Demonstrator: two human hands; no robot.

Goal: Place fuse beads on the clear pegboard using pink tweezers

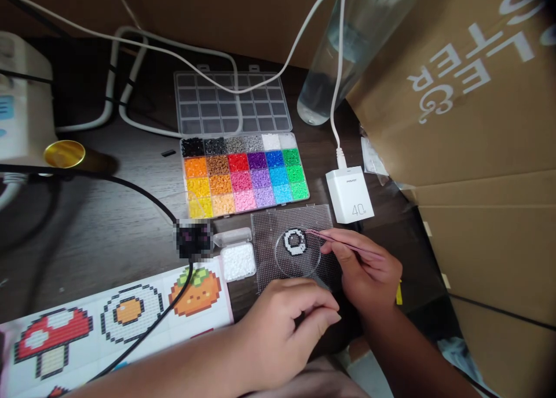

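Pink tweezers [347,243] are pinched in my right hand [369,270], their tips at the upper right edge of a small bead figure. That figure [290,248], a white ring with a black outline, sits on a clear pegboard [269,230]. Whether the tips hold a bead is too small to tell. Over the board's near edge, my left hand [295,322] is curled with thumb and forefinger close together; anything between them is hidden. Left of the board, a small open box holds white beads [238,262]. Behind lies a compartment case [245,175] of beads sorted by colour.
A white charger [350,195] with a cable stands right of the case. Behind it leans a clear water bottle [343,50]. A pattern sheet [163,276] lies at front left, crossed by a black cable [143,343]. Cardboard [469,126] walls the right side.
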